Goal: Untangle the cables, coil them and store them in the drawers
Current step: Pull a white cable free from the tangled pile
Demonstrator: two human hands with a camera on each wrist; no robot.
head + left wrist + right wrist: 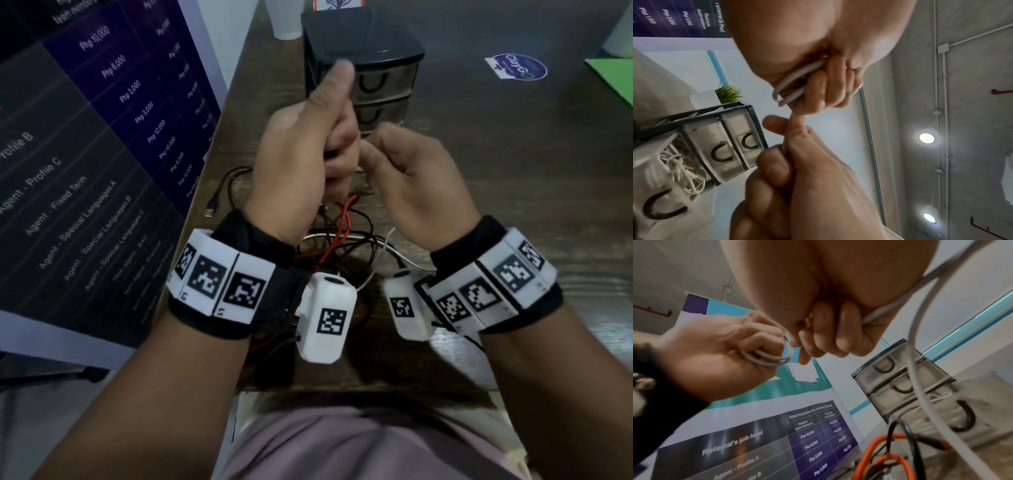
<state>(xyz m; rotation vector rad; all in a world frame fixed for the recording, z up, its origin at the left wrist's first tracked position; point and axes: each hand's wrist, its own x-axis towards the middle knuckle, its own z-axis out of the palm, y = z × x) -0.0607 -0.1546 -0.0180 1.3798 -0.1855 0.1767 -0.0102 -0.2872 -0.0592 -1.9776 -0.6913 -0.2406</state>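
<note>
The left hand (301,150) is gripping several loops of a thin white cable (768,357), thumb raised, while the right hand (411,181) is pinching the same cable's loose run. Behind them a three-drawer smoky plastic organiser (376,78) is standing. Only the wrist views are showing the coil; a tangle of red, black and white cables (339,240) is lying beneath the hands.

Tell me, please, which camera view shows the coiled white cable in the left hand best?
The right wrist view: the white cable loops clearly from the left hand. The left wrist view shows blurred loop ends; in the head view the hands hide it.
</note>
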